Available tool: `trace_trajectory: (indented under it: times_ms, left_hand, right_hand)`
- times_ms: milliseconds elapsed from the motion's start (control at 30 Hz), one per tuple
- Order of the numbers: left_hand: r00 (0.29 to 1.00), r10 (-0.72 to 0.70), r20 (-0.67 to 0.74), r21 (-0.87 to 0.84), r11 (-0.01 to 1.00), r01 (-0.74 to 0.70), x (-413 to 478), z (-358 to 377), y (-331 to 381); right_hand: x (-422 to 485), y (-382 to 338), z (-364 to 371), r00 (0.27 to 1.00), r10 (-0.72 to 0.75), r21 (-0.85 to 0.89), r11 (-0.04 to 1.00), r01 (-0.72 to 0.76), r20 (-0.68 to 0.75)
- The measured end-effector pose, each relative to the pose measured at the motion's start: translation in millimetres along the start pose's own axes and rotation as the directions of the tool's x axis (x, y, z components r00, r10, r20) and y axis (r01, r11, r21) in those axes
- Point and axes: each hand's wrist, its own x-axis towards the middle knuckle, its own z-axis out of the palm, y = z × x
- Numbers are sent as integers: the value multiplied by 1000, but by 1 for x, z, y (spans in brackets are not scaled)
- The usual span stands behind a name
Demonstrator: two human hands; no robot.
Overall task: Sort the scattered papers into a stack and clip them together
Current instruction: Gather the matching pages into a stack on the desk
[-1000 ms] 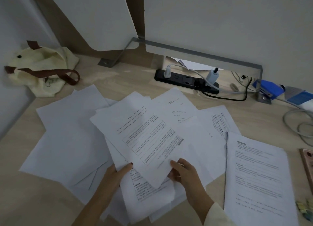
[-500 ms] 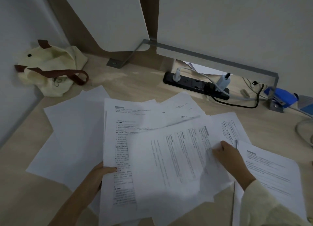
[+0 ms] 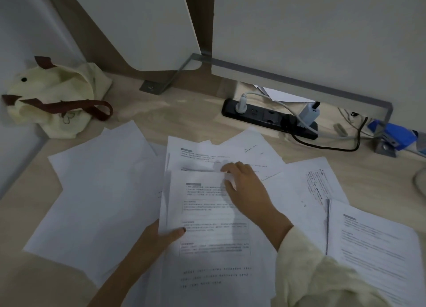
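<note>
Papers (image 3: 129, 191) spread over the table (image 3: 189, 113), centre to lower right of frame. Left hand (image 3: 159, 240) pinches the left edge of the printed top sheet (image 3: 207, 214) at lower centre, thumb on top, fingers underneath. Right hand (image 3: 246, 187) lies flat, fingers extended, on the sheet's upper right corner, pressing down, not gripping. Separate printed stack (image 3: 373, 244) at lower right. Cream tote bag (image 3: 57, 99) upper left, black power strip (image 3: 267, 117) upper centre, blue stapler (image 3: 396, 136) right edge.
</note>
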Motion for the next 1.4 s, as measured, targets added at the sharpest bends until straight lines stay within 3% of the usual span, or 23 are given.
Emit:
trace_trajectory:
  times_ms: [100, 233, 333, 567, 900, 1133, 1300, 1400]
  left_hand:
    - [999, 9, -41, 27, 1000, -8, 4, 5, 2]
    - [988, 4, -157, -40, 999, -10, 6, 0, 3]
    - [978, -1, -208, -40, 999, -7, 7, -8, 0]
    - [972, 1, -237, -23, 1000, -7, 8, -7, -1]
    - [957, 13, -289, -46, 999, -27, 3, 2, -1]
    - [951, -5, -310, -74, 997, -19, -2, 7, -4]
    - [947, -48, -317, -144, 990, 2, -6, 8, -9]
    - [950, -55, -309, -178, 984, -1, -8, 12, -11]
  right_hand:
    - [-3, 25, -11, 968, 247, 77, 967, -243, -35]
    - [-28, 84, -32, 790, 610, -21, 790, -612, -68]
    - [-53, 103, -40, 655, 754, 40, 656, -753, -38]
    - [-59, 108, -29, 625, 779, 180, 610, -772, 42]
    - [-86, 90, -28, 740, 672, 127, 735, -666, -5]
    - [-102, 81, -34, 726, 667, 201, 698, -687, 166]
    - [-116, 84, -45, 702, 628, 473, 532, -703, 336]
    - [-126, 82, -37, 686, 593, 459, 513, -726, 422]
